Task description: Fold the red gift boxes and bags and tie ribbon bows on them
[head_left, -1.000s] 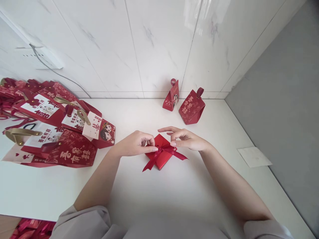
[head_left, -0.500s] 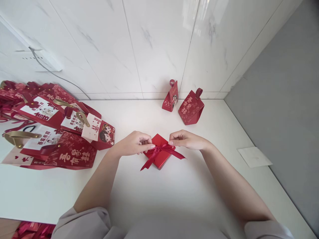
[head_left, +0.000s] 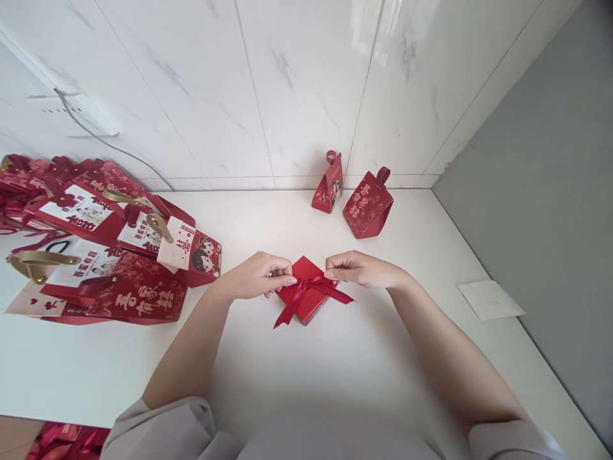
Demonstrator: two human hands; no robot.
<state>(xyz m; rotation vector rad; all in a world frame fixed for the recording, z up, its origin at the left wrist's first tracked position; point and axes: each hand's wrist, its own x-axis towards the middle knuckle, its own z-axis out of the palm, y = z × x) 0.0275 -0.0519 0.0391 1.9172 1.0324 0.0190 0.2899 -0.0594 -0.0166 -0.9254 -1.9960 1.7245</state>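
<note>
A small red gift box (head_left: 310, 305) lies turned cornerwise on the white table in front of me. Across its top a dark red ribbon (head_left: 302, 289) is tied in a bow, with two tails hanging toward me and to the right. My left hand (head_left: 268, 275) pinches the bow's left loop between thumb and fingers. On the other side my right hand (head_left: 352, 268) pinches the right loop at the box's right corner. Both hands are closed, and the ribbon runs between them over the box.
Several printed red gift bags and boxes (head_left: 143, 297) crowd the left side. Two red handled boxes, a small one (head_left: 328, 188) and a larger one (head_left: 368, 207), stand by the tiled wall. A white paper packet (head_left: 491, 300) lies at the right edge. More red ribboned items (head_left: 69, 442) show lower left.
The ribbon's tails have shifted slightly, the left one swinging a little to the right. Both hands keep their pinch, almost in the same place.
</note>
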